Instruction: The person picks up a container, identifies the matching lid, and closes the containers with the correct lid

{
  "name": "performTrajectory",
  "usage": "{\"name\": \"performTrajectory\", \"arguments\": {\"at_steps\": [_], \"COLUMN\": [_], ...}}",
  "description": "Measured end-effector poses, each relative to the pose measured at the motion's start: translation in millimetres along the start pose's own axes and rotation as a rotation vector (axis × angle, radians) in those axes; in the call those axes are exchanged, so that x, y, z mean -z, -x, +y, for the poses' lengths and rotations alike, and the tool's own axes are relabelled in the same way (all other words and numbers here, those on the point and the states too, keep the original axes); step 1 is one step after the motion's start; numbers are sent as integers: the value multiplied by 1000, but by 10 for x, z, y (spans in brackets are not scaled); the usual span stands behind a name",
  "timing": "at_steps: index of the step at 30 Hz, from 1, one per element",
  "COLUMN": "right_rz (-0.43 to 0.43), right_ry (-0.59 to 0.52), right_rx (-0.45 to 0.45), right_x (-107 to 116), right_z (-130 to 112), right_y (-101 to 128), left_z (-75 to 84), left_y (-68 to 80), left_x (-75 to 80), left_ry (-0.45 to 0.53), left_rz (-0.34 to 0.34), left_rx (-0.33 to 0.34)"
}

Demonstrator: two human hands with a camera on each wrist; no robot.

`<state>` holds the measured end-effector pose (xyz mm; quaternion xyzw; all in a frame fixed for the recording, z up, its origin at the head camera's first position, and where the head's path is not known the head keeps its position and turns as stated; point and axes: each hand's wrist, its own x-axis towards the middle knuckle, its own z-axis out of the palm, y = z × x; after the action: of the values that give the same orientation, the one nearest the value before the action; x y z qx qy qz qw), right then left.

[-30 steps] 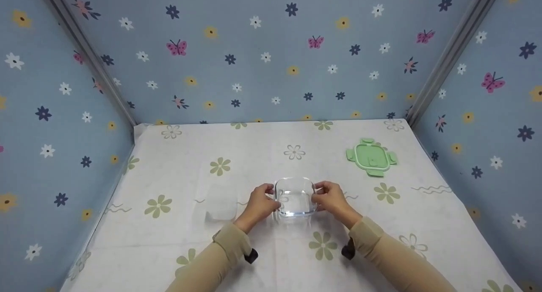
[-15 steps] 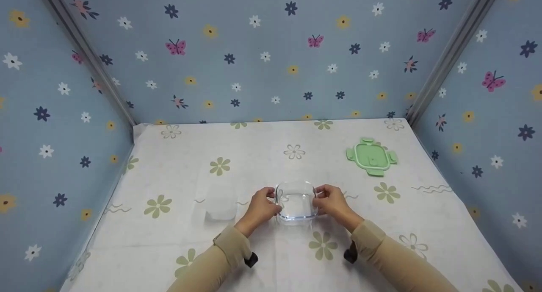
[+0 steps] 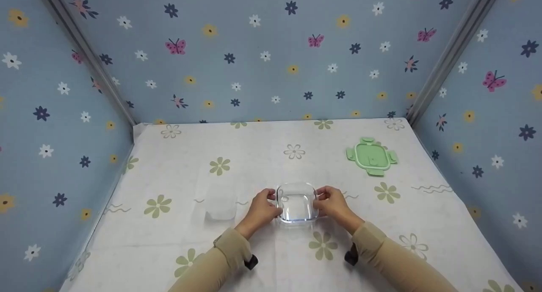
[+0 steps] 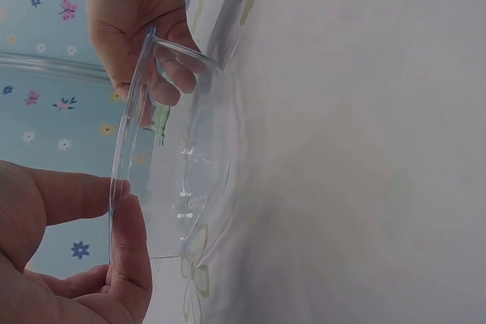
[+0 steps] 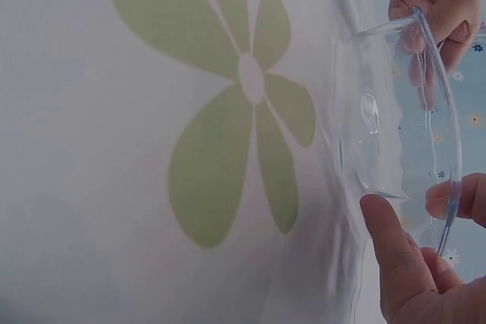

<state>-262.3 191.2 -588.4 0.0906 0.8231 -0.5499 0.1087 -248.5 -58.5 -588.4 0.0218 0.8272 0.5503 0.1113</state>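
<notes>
- The clear glass container [image 3: 297,207] sits on the flowered tablecloth [image 3: 262,165], near its front middle; its walls are hard to trace (mostly glints).
- The left hand [image 3: 262,210] pinches the left rim, thumb over the edge.
- The right hand [image 3: 332,205] pinches the right rim; its palm is hidden.
- A faint translucent tub [image 3: 220,206] blurs into the cloth.
- The green lid [image 3: 372,157] lies well apart.

We find no readable text, label, brand, number or sign in any view. The green lid [image 3: 372,157] bears small raised marks at its middle, too small for us to read. The glass box [image 3: 296,202] is plain, and the cloth [image 3: 254,165] beneath it and the walls [image 3: 262,63] behind it carry only printed flowers and butterflies.
</notes>
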Motion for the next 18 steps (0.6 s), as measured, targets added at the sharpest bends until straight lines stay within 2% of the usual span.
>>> {"name": "performTrajectory", "arguments": {"at_steps": [4, 12, 18], "right_rz": [10, -14, -39], "right_ry": [5, -7, 22], "right_rx": [6, 4, 10], "right_x": [-9, -3, 22], "right_z": [13, 20, -3], "right_y": [6, -5, -7], "left_z": [-19, -28, -56], "left_y": [-2, -42, -77], "left_x": [4, 39, 92], "left_ry": [2, 32, 13], "left_rz": [9, -12, -12], "left_rx": [-15, 4, -24]}}
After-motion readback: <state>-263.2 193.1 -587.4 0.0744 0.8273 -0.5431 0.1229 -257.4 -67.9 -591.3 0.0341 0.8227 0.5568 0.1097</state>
